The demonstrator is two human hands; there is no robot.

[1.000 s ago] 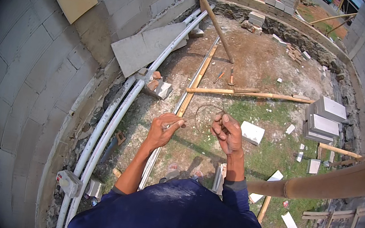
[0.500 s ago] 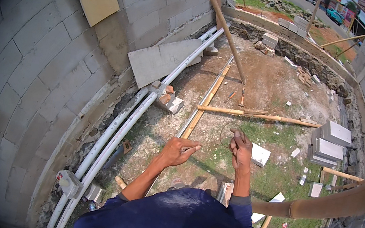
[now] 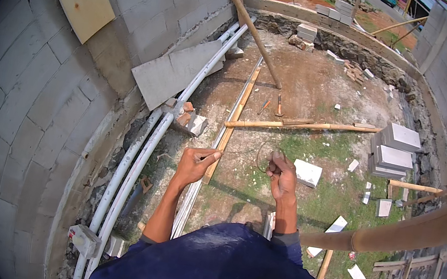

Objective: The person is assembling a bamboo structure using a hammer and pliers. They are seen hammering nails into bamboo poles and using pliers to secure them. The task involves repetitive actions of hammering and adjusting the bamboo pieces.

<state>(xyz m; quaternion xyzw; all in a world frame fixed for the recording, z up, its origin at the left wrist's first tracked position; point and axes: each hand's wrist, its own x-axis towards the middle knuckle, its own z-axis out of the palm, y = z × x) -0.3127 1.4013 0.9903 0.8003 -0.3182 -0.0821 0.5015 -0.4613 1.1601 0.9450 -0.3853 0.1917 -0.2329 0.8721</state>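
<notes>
A thin wire [image 3: 259,152] curls in a loop at the fingers of my right hand [image 3: 281,177], which is closed on it. From the loop a faint strand runs left toward my left hand [image 3: 195,164]. That hand is closed too, thumb and fingers pinched around the strand's end, though the wire is hard to follow there. Both hands are held out in front of me above the ground. Below and beyond them lie a long wooden strip [image 3: 228,134] and a bamboo pole [image 3: 295,126]. A hammer [image 3: 280,106] and an orange-handled tool [image 3: 264,107] rest farther off.
Two white pipes [image 3: 137,176] run along the grey block wall [image 3: 20,109] at left. A bamboo pole [image 3: 252,25] leans ahead. Stacked blocks [image 3: 396,149] stand right, behind a thick bamboo pole [image 3: 395,226] crossing at near right. A white block [image 3: 307,173] lies beside my right hand.
My left hand has moved left and up, farther from the right hand, and the strand between them now shows. The whole view has shifted, with the surroundings sliding left and up.
</notes>
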